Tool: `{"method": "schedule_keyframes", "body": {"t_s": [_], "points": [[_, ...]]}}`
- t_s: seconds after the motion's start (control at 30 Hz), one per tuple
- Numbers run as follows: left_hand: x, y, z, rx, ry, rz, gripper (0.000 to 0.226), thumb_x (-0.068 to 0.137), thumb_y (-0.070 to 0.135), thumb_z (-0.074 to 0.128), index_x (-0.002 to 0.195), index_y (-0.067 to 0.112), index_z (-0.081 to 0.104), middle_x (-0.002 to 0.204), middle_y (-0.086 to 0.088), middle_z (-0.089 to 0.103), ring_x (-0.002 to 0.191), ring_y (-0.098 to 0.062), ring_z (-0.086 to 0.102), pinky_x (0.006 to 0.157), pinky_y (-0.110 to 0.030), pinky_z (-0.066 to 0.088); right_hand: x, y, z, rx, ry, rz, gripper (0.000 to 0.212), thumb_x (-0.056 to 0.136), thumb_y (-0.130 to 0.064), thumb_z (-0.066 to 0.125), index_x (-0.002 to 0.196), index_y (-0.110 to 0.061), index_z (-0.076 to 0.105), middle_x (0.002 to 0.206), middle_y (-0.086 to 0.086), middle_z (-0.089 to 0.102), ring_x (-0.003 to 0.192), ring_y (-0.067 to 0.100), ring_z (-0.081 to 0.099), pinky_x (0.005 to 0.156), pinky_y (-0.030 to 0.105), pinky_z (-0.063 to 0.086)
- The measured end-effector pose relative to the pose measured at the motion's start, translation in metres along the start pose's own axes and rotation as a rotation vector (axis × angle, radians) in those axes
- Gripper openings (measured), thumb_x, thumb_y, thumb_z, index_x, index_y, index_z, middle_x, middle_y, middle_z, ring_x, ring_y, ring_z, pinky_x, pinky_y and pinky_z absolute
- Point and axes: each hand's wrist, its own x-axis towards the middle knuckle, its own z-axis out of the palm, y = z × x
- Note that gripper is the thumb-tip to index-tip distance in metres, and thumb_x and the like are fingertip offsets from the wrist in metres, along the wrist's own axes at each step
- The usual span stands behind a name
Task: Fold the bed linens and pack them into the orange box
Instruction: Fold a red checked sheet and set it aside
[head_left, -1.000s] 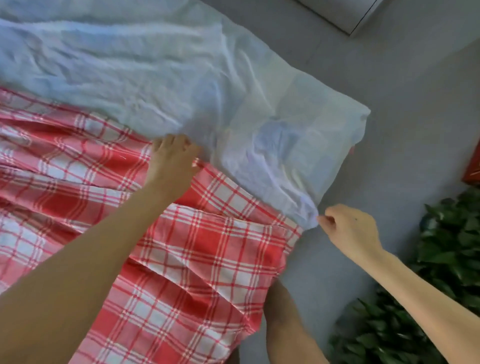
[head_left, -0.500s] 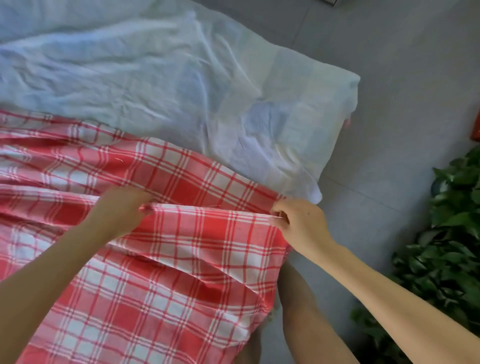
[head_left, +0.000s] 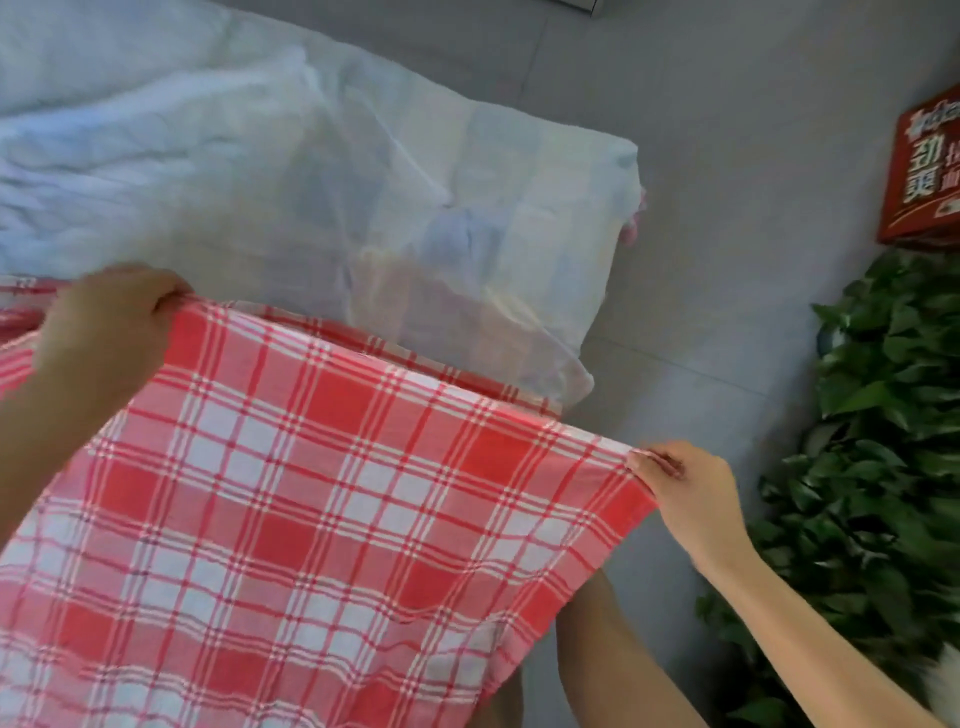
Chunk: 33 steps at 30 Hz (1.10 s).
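A red and white checked sheet fills the lower left and is lifted taut along its top edge. My left hand grips that edge at the left. My right hand pinches the sheet's right corner. Beyond it a pale blue-white sheet lies crumpled on the grey floor. The orange box with printed lettering stands at the right edge, partly cut off by the frame.
A leafy green plant stands close to my right arm, below the box. Grey tiled floor stretches between the linens and the box. My leg shows under the checked sheet.
Both hands left the pale sheet, took hold of the checked sheet's edge and raised it, stretching it flat between them. The view shifted, bringing the orange box into sight.
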Motion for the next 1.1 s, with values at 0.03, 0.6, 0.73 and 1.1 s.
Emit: {"method": "schedule_keyframes", "body": {"t_s": [0.03, 0.6, 0.73, 1.1], "points": [[0.007, 0.001, 0.004, 0.008, -0.016, 0.024, 0.035, 0.078, 0.024, 0.041, 0.088, 0.003, 0.067, 0.08, -0.022, 0.061, 0.079, -0.044, 0.059, 0.075, -0.052, 0.05, 0.01, 0.003, 0.006, -0.028, 0.004, 0.0, 0.039, 0.088, -0.018, 0.061, 0.061, 0.009, 0.054, 0.057, 0.025, 0.053, 0.052, 0.028, 0.041, 0.051, 0.023, 0.029], [-0.007, -0.009, -0.01, 0.022, -0.217, -0.049, 0.028, 0.083, 0.028, 0.069, 0.109, 0.038, 0.068, 0.103, -0.003, 0.072, 0.099, -0.024, 0.066, 0.087, -0.037, 0.046, 0.035, -0.184, 0.137, -0.359, -0.052, -0.906, 0.025, 0.067, -0.016, 0.08, 0.089, -0.013, 0.069, 0.077, 0.002, 0.067, 0.068, 0.027, 0.063, 0.058, 0.036, 0.054], [-0.003, -0.02, -0.019, 0.074, -0.303, -0.036, 0.026, 0.09, 0.038, 0.057, 0.114, 0.044, 0.064, 0.107, 0.006, 0.07, 0.105, -0.016, 0.062, 0.092, -0.03, 0.04, 0.038, -0.276, 0.219, -0.507, -0.289, -1.028, 0.045, 0.073, -0.03, 0.074, 0.115, -0.018, 0.062, 0.098, 0.003, 0.069, 0.088, 0.026, 0.066, 0.075, 0.036, 0.052], [-0.03, -0.14, -0.042, 0.295, -0.389, -0.073, 0.021, 0.082, 0.024, 0.054, 0.098, 0.021, 0.068, 0.095, 0.0, 0.07, 0.096, -0.02, 0.065, 0.095, -0.031, 0.038, 0.071, -0.368, 0.24, -0.939, -0.414, -0.975, 0.023, 0.085, -0.032, 0.059, 0.063, -0.028, 0.052, 0.081, -0.004, 0.058, 0.096, 0.022, 0.063, 0.066, 0.024, 0.032]]}}
